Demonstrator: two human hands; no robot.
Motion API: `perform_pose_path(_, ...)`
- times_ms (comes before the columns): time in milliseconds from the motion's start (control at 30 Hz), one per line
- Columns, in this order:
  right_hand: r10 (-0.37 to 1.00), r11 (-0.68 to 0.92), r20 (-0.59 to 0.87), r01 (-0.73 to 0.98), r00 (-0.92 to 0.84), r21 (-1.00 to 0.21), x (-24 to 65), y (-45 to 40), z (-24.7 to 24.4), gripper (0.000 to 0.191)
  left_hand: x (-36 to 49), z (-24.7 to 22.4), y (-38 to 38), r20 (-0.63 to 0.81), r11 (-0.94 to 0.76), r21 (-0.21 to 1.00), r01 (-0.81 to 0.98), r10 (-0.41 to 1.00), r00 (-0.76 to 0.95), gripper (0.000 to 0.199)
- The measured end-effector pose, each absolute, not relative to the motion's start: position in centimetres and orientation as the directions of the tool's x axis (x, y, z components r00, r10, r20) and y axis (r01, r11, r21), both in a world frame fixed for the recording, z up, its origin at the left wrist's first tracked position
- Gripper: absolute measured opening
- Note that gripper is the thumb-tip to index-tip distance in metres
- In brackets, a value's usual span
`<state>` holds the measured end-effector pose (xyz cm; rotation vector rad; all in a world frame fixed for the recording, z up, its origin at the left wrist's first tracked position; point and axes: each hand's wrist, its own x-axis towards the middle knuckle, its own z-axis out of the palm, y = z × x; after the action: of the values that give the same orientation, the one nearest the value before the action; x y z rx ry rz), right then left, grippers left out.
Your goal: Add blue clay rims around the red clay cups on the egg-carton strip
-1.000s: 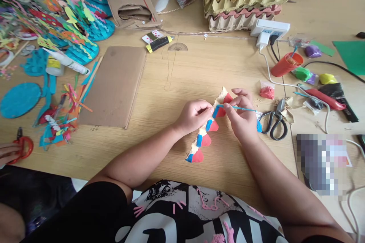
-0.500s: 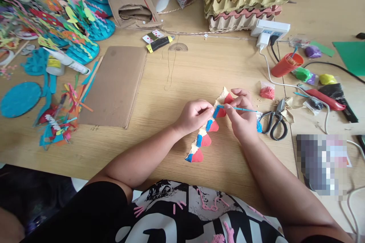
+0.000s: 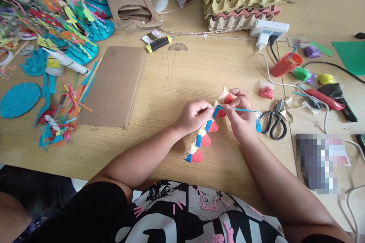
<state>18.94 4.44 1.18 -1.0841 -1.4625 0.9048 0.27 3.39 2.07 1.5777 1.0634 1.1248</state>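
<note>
A jagged strip (image 3: pixel 204 140) of cream material, with red points and blue patches, slants above the wooden table. My left hand (image 3: pixel 194 117) pinches its left edge near the upper part. A thin blue tool (image 3: pixel 242 110) is gripped between the thumb and fingers of my right hand (image 3: pixel 242 115). The tool's tip touches a blue patch beside my left fingertips. Right of my right hand lie a packet of blue clay (image 3: pixel 258 125) and black-handled scissors (image 3: pixel 276 121).
A cardboard sheet (image 3: pixel 114 83) lies to the left, near colourful paper crafts (image 3: pixel 76 34). Egg trays (image 3: pixel 245 0) stand at the back beside a white power strip (image 3: pixel 269 28). An orange cup (image 3: pixel 286 64) and a white cable (image 3: pixel 302 87) are on the right.
</note>
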Motion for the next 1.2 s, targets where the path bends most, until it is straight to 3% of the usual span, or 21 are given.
perform_pose_path(600, 0.964, 0.260, 0.262, 0.063, 0.032, -0.964, 18.9, 4.6, 0.3, 0.019, 0.3, 2.0, 3.4, 0.219, -0.259, 0.951, 0.172, 0.950, 0.222, 0.027)
perform_pose_path(767, 0.981, 0.192, 0.194, 0.087, 0.014, -0.978, 18.9, 4.7, 0.3, 0.019, 0.3, 1.9, 3.3, 0.226, -0.261, 0.952, 0.162, 0.951, 0.210, 0.027)
perform_pose_path(1033, 0.966, 0.255, 0.258, 0.084, 0.022, -0.963, 18.9, 4.5, -0.3, 0.024, 0.2, 2.0, 3.3, 0.140, -0.165, 0.977, 0.136, 0.974, 0.177, 0.025)
perform_pose_path(1200, 0.943, 0.321, 0.326, 0.077, 0.068, -0.944, 18.8, 4.5, 0.2, 0.022, 0.3, 1.8, 3.6, -0.012, 0.010, 1.000, 0.014, 0.992, 0.129, 0.025)
